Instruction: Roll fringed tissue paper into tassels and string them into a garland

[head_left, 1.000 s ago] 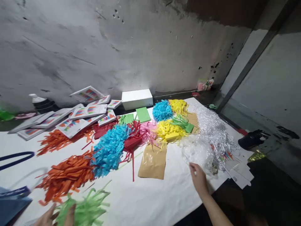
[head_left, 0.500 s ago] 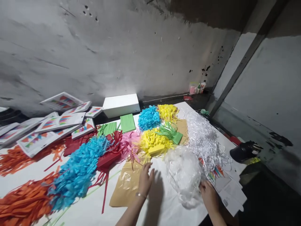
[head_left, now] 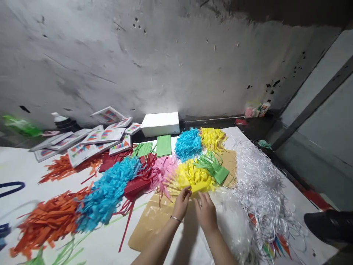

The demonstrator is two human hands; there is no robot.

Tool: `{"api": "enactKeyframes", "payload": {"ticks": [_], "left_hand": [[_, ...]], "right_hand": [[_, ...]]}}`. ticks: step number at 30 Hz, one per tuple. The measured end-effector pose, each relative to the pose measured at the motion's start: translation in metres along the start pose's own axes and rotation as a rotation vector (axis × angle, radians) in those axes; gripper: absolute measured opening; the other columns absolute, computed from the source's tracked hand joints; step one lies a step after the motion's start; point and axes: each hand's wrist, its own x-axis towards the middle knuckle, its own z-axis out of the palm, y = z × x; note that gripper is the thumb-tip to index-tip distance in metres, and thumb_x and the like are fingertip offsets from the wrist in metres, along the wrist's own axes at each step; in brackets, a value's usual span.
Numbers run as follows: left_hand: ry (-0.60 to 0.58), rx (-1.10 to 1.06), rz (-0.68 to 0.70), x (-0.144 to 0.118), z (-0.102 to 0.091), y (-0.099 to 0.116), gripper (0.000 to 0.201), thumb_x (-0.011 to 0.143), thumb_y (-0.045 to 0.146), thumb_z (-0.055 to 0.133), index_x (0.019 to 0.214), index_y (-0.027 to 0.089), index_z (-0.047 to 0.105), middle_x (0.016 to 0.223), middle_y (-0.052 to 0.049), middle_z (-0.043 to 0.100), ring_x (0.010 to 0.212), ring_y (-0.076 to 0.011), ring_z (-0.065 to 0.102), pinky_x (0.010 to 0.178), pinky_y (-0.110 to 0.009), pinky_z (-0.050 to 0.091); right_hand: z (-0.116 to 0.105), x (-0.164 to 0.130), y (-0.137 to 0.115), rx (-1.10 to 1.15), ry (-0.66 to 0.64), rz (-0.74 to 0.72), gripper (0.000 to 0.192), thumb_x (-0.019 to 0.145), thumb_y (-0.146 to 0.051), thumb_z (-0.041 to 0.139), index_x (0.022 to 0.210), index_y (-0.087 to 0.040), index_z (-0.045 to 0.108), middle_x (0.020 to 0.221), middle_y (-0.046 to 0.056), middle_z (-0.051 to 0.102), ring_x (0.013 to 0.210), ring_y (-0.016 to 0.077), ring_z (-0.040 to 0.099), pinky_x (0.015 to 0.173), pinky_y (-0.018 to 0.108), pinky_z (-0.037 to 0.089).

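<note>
White paper-covered table against stained wall.

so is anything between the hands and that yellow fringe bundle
Nothing visible. The left hand and right hand already have their fingertips at the near edge of the yellow fringe bundle, above the brown paper bag.

yellow fringed paper bundle | bright yellow, strips cut into a folded band, fanned loosely | lies flat on the table, centre of frame, slightly right | near edge at both hands' fingertips
</note>
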Motion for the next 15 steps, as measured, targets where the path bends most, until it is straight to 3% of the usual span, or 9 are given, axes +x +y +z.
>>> {"api": "enactKeyframes", "payload": {"ticks": [3, 6, 8, 11, 15], "left_hand": [[0.008, -0.187, -0.069, -0.003, 0.000, -0.010, 0.045, 0.075, 0.027, 0.052, 0.118, 0.015, 0.053, 0.094, -0.009, 0.070, 0.090, -0.0202, 0.066, 0.083, -0.036, 0.051], [0.107, -0.224, -0.169, -0.002, -0.006, -0.020, 0.041, 0.069, 0.028, 0.058, 0.108, 0.016, 0.057, 0.099, -0.010, 0.068, 0.094, -0.0220, 0.064, 0.084, -0.036, 0.049], [0.123, -0.201, -0.228, 0.000, -0.009, -0.024, 0.034, 0.068, 0.031, 0.059, 0.098, 0.015, 0.060, 0.097, -0.011, 0.068, 0.089, -0.0225, 0.064, 0.080, -0.036, 0.050], [0.053, -0.198, -0.287, 0.004, -0.002, -0.025, 0.028, 0.067, 0.034, 0.059, 0.084, 0.014, 0.064, 0.080, -0.008, 0.069, 0.072, -0.0206, 0.064, 0.066, -0.032, 0.051], [-0.004, -0.207, -0.313, 0.012, 0.015, -0.022, 0.027, 0.066, 0.035, 0.060, 0.083, 0.015, 0.065, 0.070, -0.003, 0.067, 0.057, -0.0161, 0.060, 0.055, -0.027, 0.047]], "right_hand": [[0.039, 0.036, -0.003, -0.144, -0.052, 0.010, 0.013, 0.088, -0.021, 0.053, 0.082, -0.019, 0.064, 0.085, 0.008, 0.062, 0.072, 0.0193, 0.063, 0.060, 0.026, 0.047], [0.056, 0.039, 0.014, -0.151, -0.058, 0.004, 0.023, 0.085, -0.009, 0.048, 0.069, -0.020, 0.060, 0.077, 0.006, 0.060, 0.062, 0.0161, 0.060, 0.055, 0.024, 0.043], [0.058, 0.031, 0.026, -0.154, -0.052, 0.004, 0.025, 0.086, -0.006, 0.043, 0.070, -0.019, 0.057, 0.077, 0.006, 0.059, 0.063, 0.0163, 0.059, 0.057, 0.024, 0.043], [0.054, 0.023, 0.035, -0.144, -0.043, 0.000, 0.023, 0.090, -0.011, 0.039, 0.074, -0.019, 0.054, 0.078, 0.006, 0.055, 0.070, 0.0176, 0.059, 0.062, 0.025, 0.045], [0.051, 0.024, 0.037, -0.102, -0.035, 0.003, 0.016, 0.092, -0.018, 0.040, 0.087, -0.019, 0.055, 0.088, 0.006, 0.055, 0.077, 0.0181, 0.059, 0.067, 0.026, 0.046]]}}
